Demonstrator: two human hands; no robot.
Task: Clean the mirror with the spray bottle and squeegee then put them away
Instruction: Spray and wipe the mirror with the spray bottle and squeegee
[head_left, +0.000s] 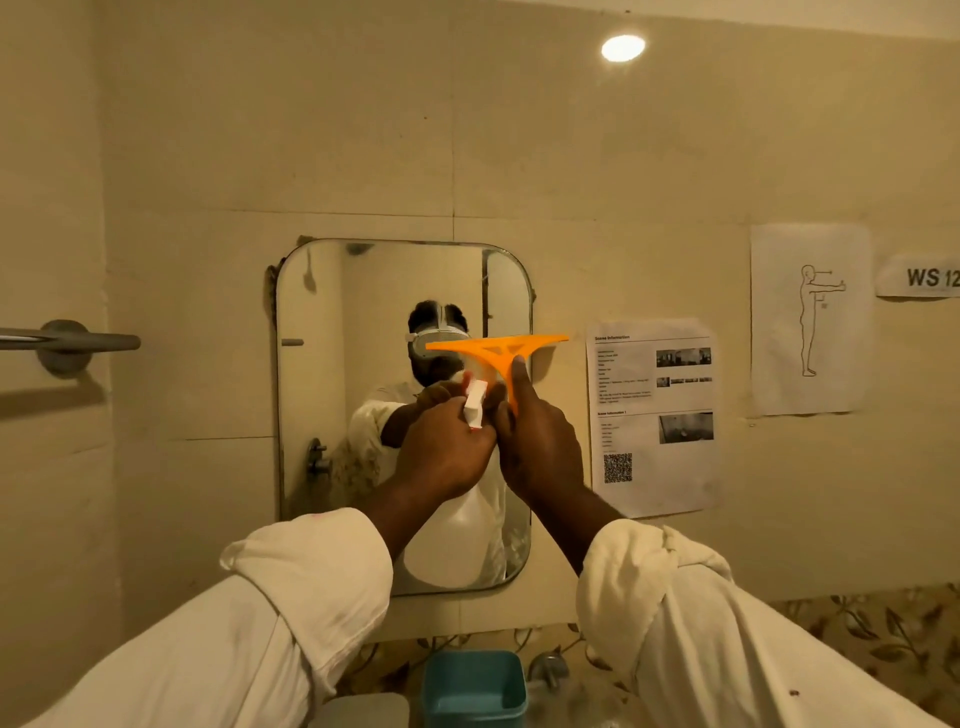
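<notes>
A rounded rectangular mirror (332, 395) hangs on the beige tiled wall straight ahead. My left hand (441, 452) is raised in front of it, wrapped around the neck of a white spray bottle (475, 402) whose nozzle points at the glass; the bottle's pale body (457, 540) hangs below my wrist. My right hand (540, 441) holds an orange squeegee (498, 348) by its handle, index finger stretched up along it. The blade lies level across the mirror's right side, at about the height of my reflected head.
A teal plastic tub (472, 691) sits below on the sink counter beside a metal tap (548, 670). A grey towel bar (72, 343) juts from the left wall. Printed sheets (652, 415) and a figure drawing (810, 319) are taped to the right of the mirror.
</notes>
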